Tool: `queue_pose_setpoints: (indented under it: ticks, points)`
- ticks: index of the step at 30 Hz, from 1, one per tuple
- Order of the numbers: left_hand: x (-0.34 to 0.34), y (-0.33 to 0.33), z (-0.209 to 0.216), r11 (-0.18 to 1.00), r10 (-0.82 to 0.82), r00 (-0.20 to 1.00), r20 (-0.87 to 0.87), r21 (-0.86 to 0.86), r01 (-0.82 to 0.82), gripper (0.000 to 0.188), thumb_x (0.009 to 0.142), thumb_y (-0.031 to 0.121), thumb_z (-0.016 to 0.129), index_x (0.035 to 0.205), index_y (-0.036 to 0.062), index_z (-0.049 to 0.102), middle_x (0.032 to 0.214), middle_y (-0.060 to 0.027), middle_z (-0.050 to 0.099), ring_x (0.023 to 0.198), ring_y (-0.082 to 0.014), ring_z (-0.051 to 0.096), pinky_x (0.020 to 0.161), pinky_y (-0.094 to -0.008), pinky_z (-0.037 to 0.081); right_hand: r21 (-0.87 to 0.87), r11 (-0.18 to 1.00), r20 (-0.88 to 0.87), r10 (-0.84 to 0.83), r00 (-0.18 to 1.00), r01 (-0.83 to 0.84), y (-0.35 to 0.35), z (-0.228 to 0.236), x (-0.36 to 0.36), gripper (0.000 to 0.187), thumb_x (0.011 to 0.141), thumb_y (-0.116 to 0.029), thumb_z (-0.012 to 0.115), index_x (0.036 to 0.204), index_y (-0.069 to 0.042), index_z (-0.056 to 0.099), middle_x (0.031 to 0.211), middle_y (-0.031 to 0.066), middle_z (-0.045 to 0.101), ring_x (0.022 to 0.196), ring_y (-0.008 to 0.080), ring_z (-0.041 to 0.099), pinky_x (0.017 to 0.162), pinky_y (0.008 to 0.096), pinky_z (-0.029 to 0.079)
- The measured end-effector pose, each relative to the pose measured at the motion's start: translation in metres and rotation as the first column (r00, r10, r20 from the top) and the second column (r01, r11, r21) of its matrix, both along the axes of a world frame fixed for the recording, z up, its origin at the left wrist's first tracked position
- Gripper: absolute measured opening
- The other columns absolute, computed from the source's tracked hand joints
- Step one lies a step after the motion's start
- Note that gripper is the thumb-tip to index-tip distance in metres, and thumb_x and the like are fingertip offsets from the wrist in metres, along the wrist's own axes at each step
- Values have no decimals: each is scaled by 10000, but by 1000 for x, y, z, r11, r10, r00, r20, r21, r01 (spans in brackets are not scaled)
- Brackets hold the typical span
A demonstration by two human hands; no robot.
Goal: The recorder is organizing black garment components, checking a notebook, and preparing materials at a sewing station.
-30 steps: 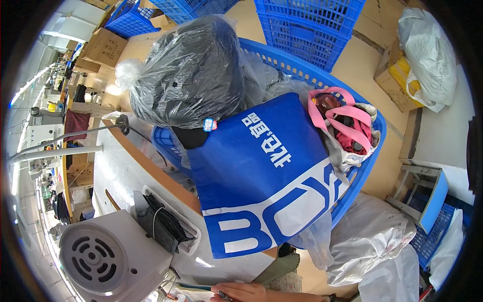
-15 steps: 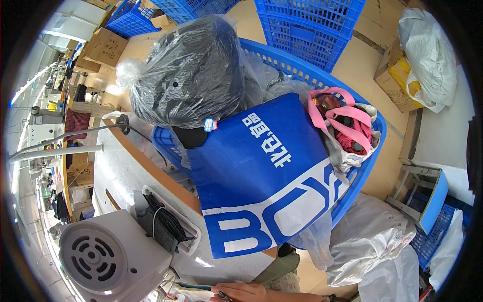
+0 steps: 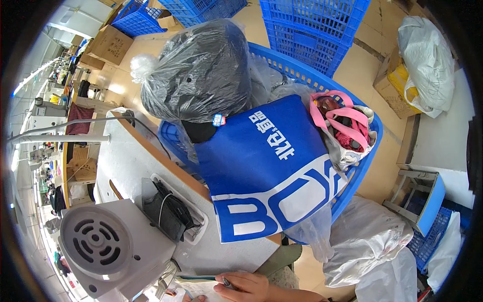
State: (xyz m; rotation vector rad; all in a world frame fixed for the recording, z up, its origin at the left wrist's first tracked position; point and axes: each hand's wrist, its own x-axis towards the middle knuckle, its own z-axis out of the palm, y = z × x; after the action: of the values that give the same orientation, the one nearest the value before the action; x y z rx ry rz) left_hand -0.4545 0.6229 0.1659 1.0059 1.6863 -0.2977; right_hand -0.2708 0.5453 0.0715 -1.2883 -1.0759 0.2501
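Observation:
At the lower edge my right hand (image 3: 245, 288) is closed around a dark pen (image 3: 228, 283), its forearm coming in from the right. Beneath it lies a notebook (image 3: 198, 287) with a pale page and a greenish edge, partly cut off by the frame. Fingertips of my left hand (image 3: 197, 298) touch the notebook's lower part; the rest of that hand is out of sight. Close beyond is the white sewing machine head (image 3: 118, 249) with a round vented cover, on a grey-white table (image 3: 229, 256). A piece of dark green cloth (image 3: 279, 259) sits by the table's corner.
Past the table stands a blue basket (image 3: 375, 133) holding a black bundle in clear plastic (image 3: 201, 70), a blue-and-white bag (image 3: 256, 146) and a pink-handled bag (image 3: 347, 126). White sacks (image 3: 370, 241) lie to the right, near a stool (image 3: 430, 204). Blue crates (image 3: 312, 35) stand behind.
The view has shifted so the scene sits slightly differently. More of my right hand, the pen and the notebook shows, and my left fingertips have come into view at the lower edge.

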Motion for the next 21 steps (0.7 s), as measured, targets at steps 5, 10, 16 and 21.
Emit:
queue_pose_setpoints:
  ticks: [5,10,16,21]
  points:
    - [-9,-15,-12,938,296,913,280,94,-333,179,867,235,589,910,62,570,579,-9,526,351,-109,388,322,-247,276,-12,1000,-40,-24,999,24,7,4,-6,375,661,-29,737,1020,-94,649,979,112,665,714,188,639,577,240,521]
    - [-5,-28,-28,742,605,721,337,90,-665,335,856,153,599,1168,109,482,600,5,533,340,-83,376,298,-246,281,-122,979,-86,-171,981,160,0,13,-26,372,635,93,720,968,-36,614,897,143,648,668,205,626,537,257,499]
    - [-43,-37,5,985,170,918,358,-62,-158,529,850,185,622,1327,113,405,1162,-157,570,1012,-212,599,830,-229,491,-85,960,38,-266,963,268,-12,42,-54,344,638,69,713,954,-38,629,929,126,629,713,213,616,593,286,503]
    - [-96,-42,-27,960,30,710,704,177,-216,430,895,47,536,1305,-14,422,1227,-89,551,1103,-166,518,946,-312,409,-145,963,57,-221,974,227,-14,47,-96,311,676,37,700,969,-30,620,947,138,621,809,266,601,657,313,507]
